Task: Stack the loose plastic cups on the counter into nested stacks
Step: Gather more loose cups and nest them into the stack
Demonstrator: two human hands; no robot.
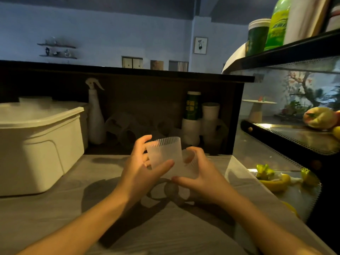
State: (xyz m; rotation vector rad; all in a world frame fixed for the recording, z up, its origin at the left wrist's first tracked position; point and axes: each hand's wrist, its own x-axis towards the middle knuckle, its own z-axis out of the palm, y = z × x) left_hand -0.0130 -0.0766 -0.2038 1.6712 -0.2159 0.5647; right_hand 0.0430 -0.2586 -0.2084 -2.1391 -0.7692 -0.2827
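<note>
At far left, a lidded white storage bin (39, 142) sits on the pale wood-grain counter (55, 214), with a white spray bottle (95, 115) standing just beside it against the dark back panel. Behind, in shadow, I make out several loose plastic cups (128, 128) lying on their sides, too dim to count.

At centre, my left hand (141, 168) grips a translucent ribbed cup (165, 151), thumb curled across its front wall and fingers wrapped round the far side, holding it above the counter. My right hand (198, 172) holds a second translucent cup (189, 167), fingers curled over its top and thumb beneath. The two cups touch and overlap; I cannot tell whether one is already seated inside the other. Their shadows fall on the counter below.

Further right, upright white cups (191, 131) stand at the back with a green canister (193, 105) resting on them. At far right, a glass display case (287, 142) shows fruit (320, 117) on its shelf and yellow fruit pieces (276, 183) lower down; a green bottle (278, 24) stands on top.
</note>
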